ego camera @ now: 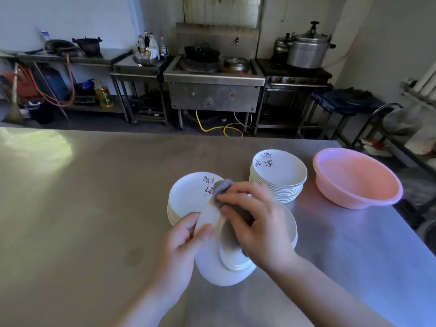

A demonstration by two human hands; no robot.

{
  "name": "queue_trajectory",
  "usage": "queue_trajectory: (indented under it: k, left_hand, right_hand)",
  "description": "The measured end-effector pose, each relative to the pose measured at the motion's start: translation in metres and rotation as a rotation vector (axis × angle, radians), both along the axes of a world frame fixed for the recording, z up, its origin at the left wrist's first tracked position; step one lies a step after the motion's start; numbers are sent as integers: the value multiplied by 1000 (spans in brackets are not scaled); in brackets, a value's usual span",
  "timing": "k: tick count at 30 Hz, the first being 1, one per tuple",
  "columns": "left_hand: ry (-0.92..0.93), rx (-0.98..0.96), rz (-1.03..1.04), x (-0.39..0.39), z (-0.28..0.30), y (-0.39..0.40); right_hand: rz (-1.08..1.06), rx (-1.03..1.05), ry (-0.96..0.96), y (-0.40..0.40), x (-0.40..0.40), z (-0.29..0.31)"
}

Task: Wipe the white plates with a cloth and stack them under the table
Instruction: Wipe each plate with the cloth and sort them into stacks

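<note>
Steel table (82, 197) with plate stacks (278, 180), pink basin (356, 180), perhaps a third stack.

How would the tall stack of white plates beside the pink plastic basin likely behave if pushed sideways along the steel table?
The tall stack of white plates would probably slide rather than tip: it sits flat on the smooth steel table. Its nested rims look slightly uneven, so upper plates might shift. It would likely bump the pink plastic basin close on its right.

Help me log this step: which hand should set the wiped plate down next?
Left hand: it already pinches the plate by its rim, while the right hand holds the cloth.
</note>
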State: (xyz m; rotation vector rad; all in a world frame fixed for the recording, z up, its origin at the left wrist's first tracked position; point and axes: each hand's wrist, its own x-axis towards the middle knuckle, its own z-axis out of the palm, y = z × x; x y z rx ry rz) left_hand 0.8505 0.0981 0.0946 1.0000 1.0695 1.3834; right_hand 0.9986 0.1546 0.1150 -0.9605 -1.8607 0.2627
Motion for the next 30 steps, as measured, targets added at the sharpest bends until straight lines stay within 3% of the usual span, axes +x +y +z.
queue_trajectory:
  k: [2,6,12,17,21,30]
  left_hand:
    - [1,1,-5,-2,1,-1]
    - [-22,14,-25,-3,2,-2]
    - [-52,-5,-47,-4,3,0]
    - [-67,-64,-17,-12,3,3]
    - [-223,-92,53,-16,5,9]
    - [-605,-92,234,1,19,23]
  right_hand:
    - [90,-29,-1,2,3,0]
    - [-139,-202,223,15,12,1]
    - [121,-13,-27,4,-2,2]
    - [19,-252,207,31,22,6]
    - [-41,-346,290,36,38,-1]
    - [-167,-168,353,-4,13,-28]
